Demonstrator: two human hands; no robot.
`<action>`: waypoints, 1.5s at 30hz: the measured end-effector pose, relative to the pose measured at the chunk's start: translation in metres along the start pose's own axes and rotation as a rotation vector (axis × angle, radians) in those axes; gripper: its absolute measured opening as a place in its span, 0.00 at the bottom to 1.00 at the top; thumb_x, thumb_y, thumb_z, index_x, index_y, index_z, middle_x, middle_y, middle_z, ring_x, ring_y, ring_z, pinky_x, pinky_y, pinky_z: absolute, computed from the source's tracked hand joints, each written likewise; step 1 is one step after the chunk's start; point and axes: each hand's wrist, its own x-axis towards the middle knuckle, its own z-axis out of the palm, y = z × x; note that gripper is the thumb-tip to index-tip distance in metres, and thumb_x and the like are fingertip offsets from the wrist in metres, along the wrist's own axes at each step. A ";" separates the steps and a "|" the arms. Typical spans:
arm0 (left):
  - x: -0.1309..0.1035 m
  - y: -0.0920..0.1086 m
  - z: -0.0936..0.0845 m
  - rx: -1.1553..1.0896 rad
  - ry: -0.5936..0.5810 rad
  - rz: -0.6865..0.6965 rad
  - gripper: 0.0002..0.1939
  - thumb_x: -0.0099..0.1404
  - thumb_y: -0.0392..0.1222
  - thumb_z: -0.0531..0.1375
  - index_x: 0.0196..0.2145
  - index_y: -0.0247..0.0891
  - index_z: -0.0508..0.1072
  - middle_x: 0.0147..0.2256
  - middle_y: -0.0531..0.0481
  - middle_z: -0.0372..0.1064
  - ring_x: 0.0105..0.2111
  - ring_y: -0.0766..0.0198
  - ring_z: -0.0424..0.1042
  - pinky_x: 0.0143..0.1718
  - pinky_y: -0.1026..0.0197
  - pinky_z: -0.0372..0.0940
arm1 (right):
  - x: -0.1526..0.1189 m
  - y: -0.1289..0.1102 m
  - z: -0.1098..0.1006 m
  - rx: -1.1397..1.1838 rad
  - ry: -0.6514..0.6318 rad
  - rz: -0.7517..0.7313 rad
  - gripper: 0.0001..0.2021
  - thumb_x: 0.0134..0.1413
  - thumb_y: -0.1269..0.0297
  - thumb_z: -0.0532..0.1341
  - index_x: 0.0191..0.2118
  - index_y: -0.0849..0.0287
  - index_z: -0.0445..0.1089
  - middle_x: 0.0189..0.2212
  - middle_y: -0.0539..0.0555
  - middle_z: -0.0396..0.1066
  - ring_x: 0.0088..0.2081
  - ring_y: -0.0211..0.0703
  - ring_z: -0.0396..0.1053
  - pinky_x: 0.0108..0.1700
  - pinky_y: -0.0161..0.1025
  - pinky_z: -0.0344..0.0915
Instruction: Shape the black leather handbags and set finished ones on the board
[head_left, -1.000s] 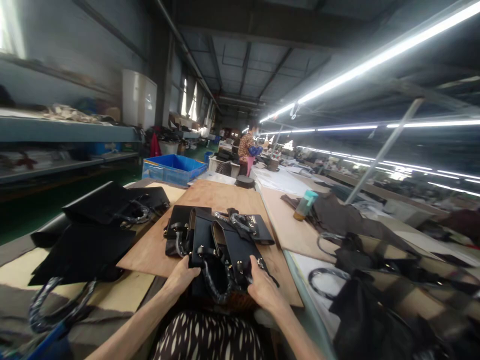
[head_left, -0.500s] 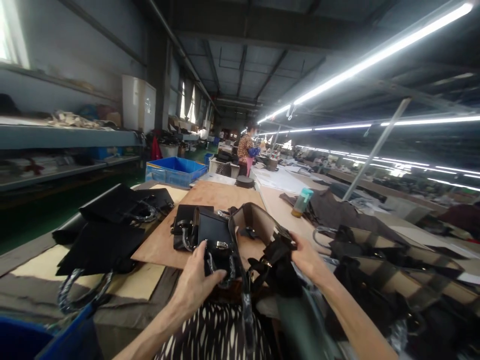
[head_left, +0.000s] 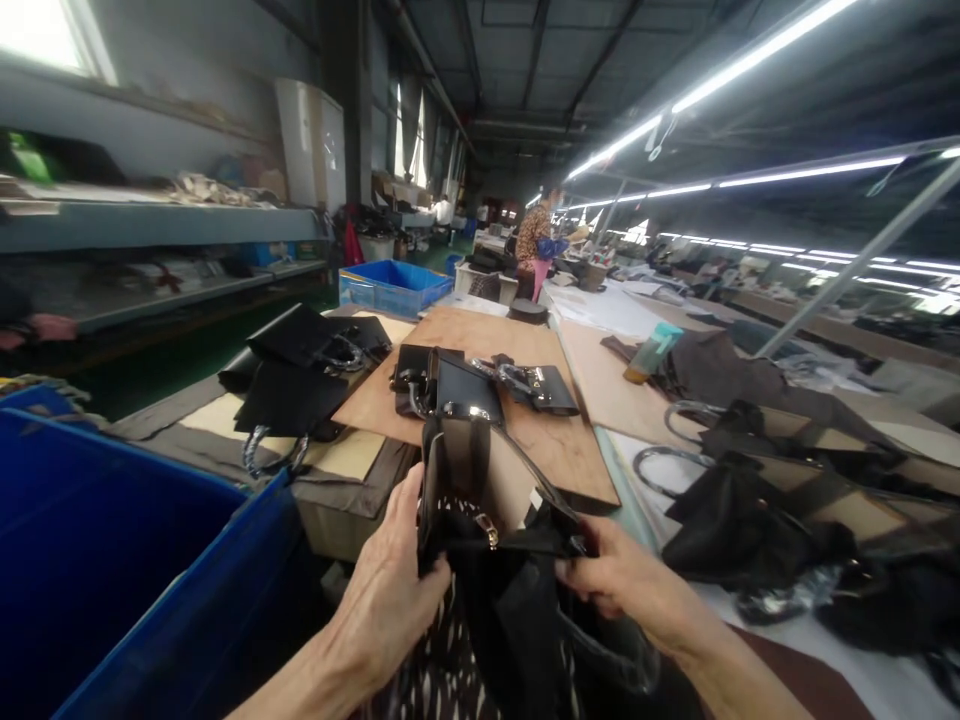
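A black handbag (head_left: 510,480) is held close in front of my body, its mouth spread and its beige inner wall showing. Black lining hangs out over the near side, with a gold-coloured metal piece at the rim. My left hand (head_left: 386,575) grips the left edge, thumb toward the near side. On the opposite edge, the fingers of my right hand (head_left: 615,570) are closed around the black material. A clear-wrapped handle loop (head_left: 619,655) dangles below my right hand. Just beyond the bag, small black bags (head_left: 469,385) with metal clasps lie on a brown board (head_left: 491,330).
Black bags (head_left: 281,395) with wrapped handles lie to the left, above a large blue bin (head_left: 112,520). Several open bags (head_left: 720,510) crowd the right table. A teal-topped bottle (head_left: 654,350) stands there. Farther off are another blue bin (head_left: 394,290) and a co-worker (head_left: 534,240).
The handbag has come off the board toward my body. My left hand has left the small black bag and taken the handbag's left edge. The view has turned left and downward.
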 end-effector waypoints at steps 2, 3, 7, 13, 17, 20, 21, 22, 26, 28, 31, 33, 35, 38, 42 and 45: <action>-0.001 -0.003 0.000 0.008 -0.021 -0.014 0.40 0.52 0.37 0.55 0.60 0.42 0.41 0.55 0.43 0.52 0.52 0.52 0.59 0.52 0.52 0.58 | 0.003 0.008 0.000 0.029 -0.032 0.015 0.08 0.36 0.67 0.59 0.28 0.61 0.62 0.16 0.42 0.53 0.16 0.27 0.44 0.16 0.29 0.35; -0.002 -0.003 0.001 0.020 -0.050 -0.017 0.42 0.51 0.37 0.56 0.60 0.43 0.40 0.57 0.44 0.49 0.52 0.52 0.59 0.52 0.52 0.58 | 0.004 0.010 -0.001 0.046 -0.043 0.014 0.08 0.36 0.67 0.59 0.27 0.61 0.62 0.15 0.42 0.53 0.16 0.27 0.44 0.17 0.29 0.35; -0.003 -0.004 -0.005 0.196 -0.167 0.032 0.45 0.49 0.35 0.59 0.60 0.52 0.41 0.62 0.49 0.27 0.54 0.50 0.55 0.51 0.52 0.58 | 0.003 0.010 -0.005 0.033 -0.065 -0.041 0.06 0.35 0.69 0.58 0.25 0.61 0.60 0.16 0.43 0.53 0.18 0.28 0.45 0.17 0.28 0.37; 0.005 0.006 -0.048 0.471 -0.352 0.178 0.21 0.48 0.48 0.64 0.40 0.43 0.68 0.63 0.52 0.26 0.51 0.46 0.58 0.46 0.49 0.61 | 0.007 0.008 -0.019 -0.165 -0.206 -0.040 0.04 0.38 0.70 0.56 0.27 0.61 0.61 0.16 0.43 0.54 0.18 0.30 0.49 0.18 0.28 0.41; -0.002 0.011 -0.054 0.552 -0.543 0.304 0.19 0.46 0.51 0.65 0.35 0.43 0.69 0.53 0.50 0.57 0.44 0.49 0.62 0.41 0.52 0.62 | 0.025 0.021 -0.027 -0.300 -0.358 -0.097 0.03 0.38 0.73 0.55 0.25 0.61 0.62 0.19 0.44 0.58 0.22 0.31 0.54 0.23 0.28 0.49; -0.011 0.007 -0.038 0.545 -0.558 0.236 0.14 0.48 0.48 0.63 0.32 0.42 0.67 0.41 0.50 0.64 0.40 0.53 0.64 0.37 0.56 0.63 | 0.036 0.038 -0.024 -0.472 -0.221 -0.194 0.09 0.38 0.75 0.55 0.30 0.60 0.66 0.23 0.46 0.63 0.28 0.37 0.61 0.30 0.31 0.56; -0.013 0.005 -0.033 0.531 -0.516 0.227 0.12 0.50 0.46 0.61 0.31 0.41 0.67 0.41 0.49 0.64 0.39 0.55 0.65 0.37 0.57 0.64 | 0.036 0.045 -0.021 -0.535 -0.112 -0.216 0.11 0.39 0.74 0.55 0.33 0.59 0.67 0.26 0.47 0.66 0.31 0.39 0.63 0.33 0.32 0.58; -0.015 0.002 -0.028 0.516 -0.465 0.234 0.10 0.51 0.45 0.60 0.31 0.41 0.66 0.41 0.49 0.63 0.39 0.57 0.65 0.37 0.58 0.64 | 0.034 0.052 -0.018 -0.606 0.024 -0.233 0.14 0.41 0.74 0.54 0.38 0.57 0.67 0.29 0.48 0.68 0.34 0.41 0.65 0.36 0.34 0.60; -0.019 -0.004 -0.019 0.500 -0.342 0.279 0.05 0.56 0.40 0.53 0.32 0.40 0.65 0.41 0.48 0.62 0.38 0.59 0.65 0.39 0.58 0.64 | 0.001 0.082 -0.002 -0.962 0.557 -0.311 0.25 0.46 0.70 0.55 0.54 0.56 0.57 0.47 0.55 0.65 0.48 0.51 0.62 0.49 0.46 0.58; -0.020 -0.005 -0.018 0.499 -0.323 0.295 0.05 0.56 0.38 0.52 0.32 0.39 0.64 0.41 0.47 0.61 0.38 0.59 0.65 0.39 0.57 0.64 | -0.025 0.101 0.012 -1.051 0.659 -0.354 0.25 0.47 0.64 0.58 0.54 0.56 0.57 0.50 0.56 0.63 0.51 0.53 0.60 0.51 0.47 0.59; -0.021 -0.005 -0.015 0.473 -0.294 0.321 0.05 0.57 0.38 0.52 0.33 0.39 0.64 0.42 0.47 0.61 0.38 0.59 0.65 0.38 0.56 0.65 | -0.056 0.135 0.043 -0.996 0.581 -0.280 0.19 0.46 0.58 0.60 0.46 0.54 0.63 0.45 0.54 0.68 0.40 0.49 0.70 0.37 0.38 0.69; -0.022 -0.005 -0.013 0.445 -0.296 0.330 0.04 0.57 0.37 0.52 0.33 0.39 0.63 0.41 0.48 0.60 0.38 0.60 0.65 0.38 0.57 0.64 | -0.059 0.154 0.066 -0.924 0.464 -0.073 0.22 0.42 0.61 0.62 0.47 0.57 0.64 0.41 0.56 0.72 0.32 0.50 0.72 0.29 0.38 0.69; -0.023 -0.004 -0.012 0.410 -0.308 0.336 0.03 0.57 0.37 0.52 0.32 0.39 0.63 0.41 0.49 0.60 0.37 0.61 0.65 0.38 0.59 0.64 | -0.048 0.162 0.085 -0.830 0.336 0.006 0.26 0.42 0.62 0.61 0.51 0.63 0.61 0.39 0.61 0.72 0.33 0.54 0.72 0.31 0.42 0.69; -0.025 0.002 -0.015 0.341 -0.318 0.345 0.05 0.54 0.34 0.52 0.31 0.40 0.60 0.37 0.50 0.61 0.34 0.64 0.66 0.35 0.62 0.64 | -0.011 0.148 0.104 -0.566 0.322 -0.072 0.17 0.51 0.67 0.53 0.47 0.62 0.65 0.37 0.60 0.73 0.39 0.55 0.70 0.39 0.44 0.67; -0.029 0.008 -0.022 0.279 -0.217 0.396 0.15 0.49 0.33 0.51 0.37 0.42 0.57 0.34 0.52 0.63 0.33 0.65 0.67 0.33 0.66 0.64 | 0.043 0.107 0.120 -0.238 0.346 -0.127 0.14 0.56 0.64 0.48 0.39 0.61 0.69 0.30 0.58 0.73 0.38 0.50 0.70 0.38 0.40 0.66; -0.028 0.002 -0.027 0.260 -0.161 0.511 0.21 0.45 0.33 0.51 0.39 0.43 0.54 0.33 0.53 0.64 0.32 0.65 0.68 0.31 0.69 0.64 | 0.073 0.085 0.126 -0.149 0.300 -0.200 0.15 0.57 0.58 0.49 0.43 0.59 0.68 0.29 0.55 0.72 0.37 0.48 0.70 0.39 0.40 0.66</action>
